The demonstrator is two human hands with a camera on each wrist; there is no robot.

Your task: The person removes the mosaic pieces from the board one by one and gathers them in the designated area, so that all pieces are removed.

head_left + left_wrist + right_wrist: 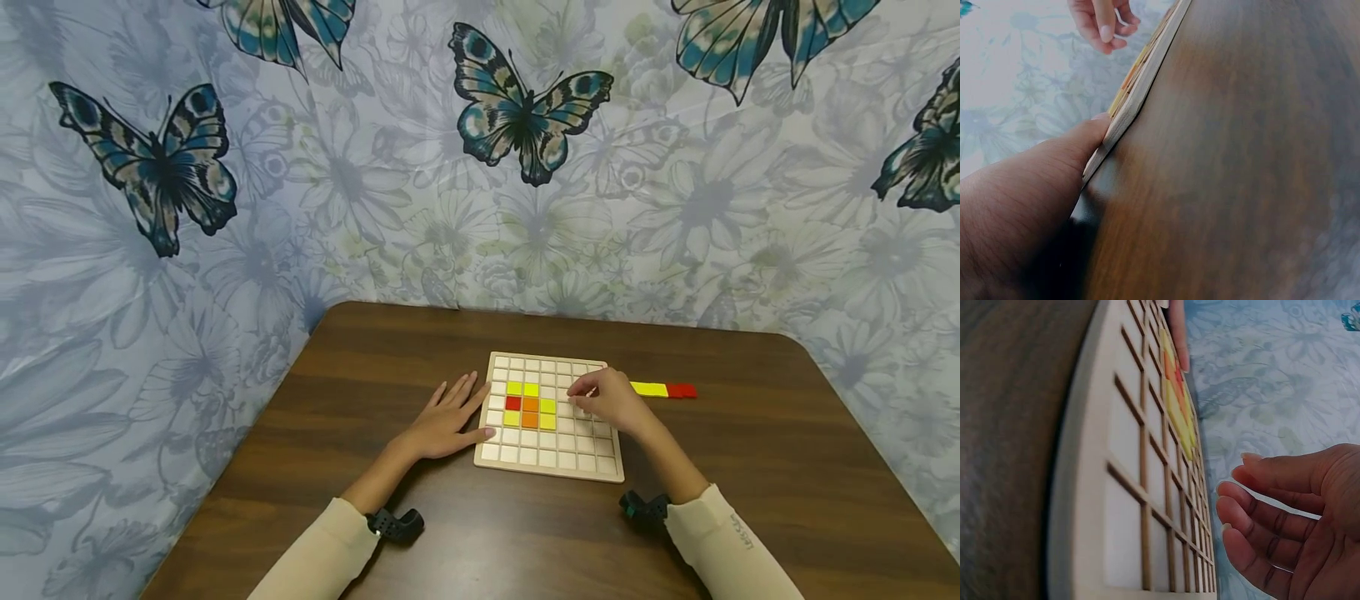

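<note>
A pale wooden grid board [551, 473] lies on the table, with several yellow tiles [522, 389], a red tile [513, 403] and two orange tiles [530, 412] grouped in its left half. My left hand [442, 425] rests flat at the board's left side, fingers spread. In the left wrist view its thumb [1079, 140] touches the board's edge [1125, 119]. Over the right half of the board hovers my right hand [611, 400], its fingers loosely bent. The right wrist view shows no tile between those fingers [1266, 519], which are apart from the board.
Just right of the board, a line of yellow tiles [648, 389] and red tiles [681, 391] lies on the brown wooden table [480, 542]; the right hand may cover part of it. Behind the table hangs a butterfly-patterned cloth [420, 208].
</note>
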